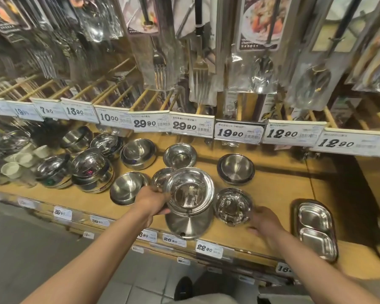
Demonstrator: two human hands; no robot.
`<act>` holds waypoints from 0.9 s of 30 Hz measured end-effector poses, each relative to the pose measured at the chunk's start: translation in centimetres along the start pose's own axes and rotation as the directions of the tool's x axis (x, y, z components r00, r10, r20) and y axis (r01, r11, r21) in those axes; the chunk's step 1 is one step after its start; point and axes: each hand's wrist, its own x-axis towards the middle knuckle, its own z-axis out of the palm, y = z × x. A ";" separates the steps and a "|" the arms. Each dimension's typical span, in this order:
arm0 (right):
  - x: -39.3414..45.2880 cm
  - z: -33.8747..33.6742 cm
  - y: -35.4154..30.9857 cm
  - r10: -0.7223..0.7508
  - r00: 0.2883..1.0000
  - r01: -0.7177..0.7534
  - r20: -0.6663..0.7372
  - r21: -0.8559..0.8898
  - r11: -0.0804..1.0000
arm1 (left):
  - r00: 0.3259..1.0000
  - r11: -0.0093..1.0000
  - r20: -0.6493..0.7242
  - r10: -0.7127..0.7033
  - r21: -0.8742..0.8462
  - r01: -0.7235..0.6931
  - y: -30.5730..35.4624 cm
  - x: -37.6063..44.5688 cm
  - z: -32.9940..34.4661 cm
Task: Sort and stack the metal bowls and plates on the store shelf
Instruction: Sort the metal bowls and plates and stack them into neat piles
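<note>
A shiny metal bowl (190, 190) is gripped at its left rim by the left hand (150, 201) and held above an upturned metal dish (189, 224) at the front edge of the wooden shelf (279, 189). The right hand (264, 222) is seen with fingers spread loose, nothing grasped, just right of a small mirrored bowl (233, 206) that sits beside the held bowl. Left of the held bowl a matte bowl (128, 187) rests on the shelf, and partly behind the held bowl another small bowl (161, 177) is seen. Further back, a shallow bowl (180, 155) and a stacked pair (236, 168) are set. Far right of the held bowl a divided tray (315, 229) lies. Price tags (238, 132) are hung above.
</note>
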 end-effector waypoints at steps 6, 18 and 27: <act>0.3 1.1 0.1 -0.012 1.000 0.010 0.022 0.061 0.998 | 1.000 1.000 -0.010 -0.019 0.003 0.019 -0.5 0.0 -0.5; -1.5 -1.8 0.1 -0.037 0.999 0.033 0.019 0.163 0.986 | 1.000 1.000 0.001 -0.030 -0.003 0.030 -2.0 0.0 -0.9; -5.0 -4.3 -4.0 -0.062 0.998 0.057 0.007 0.287 0.956 | 0.999 0.999 0.027 -0.034 -0.026 0.035 -2.4 0.0 -0.3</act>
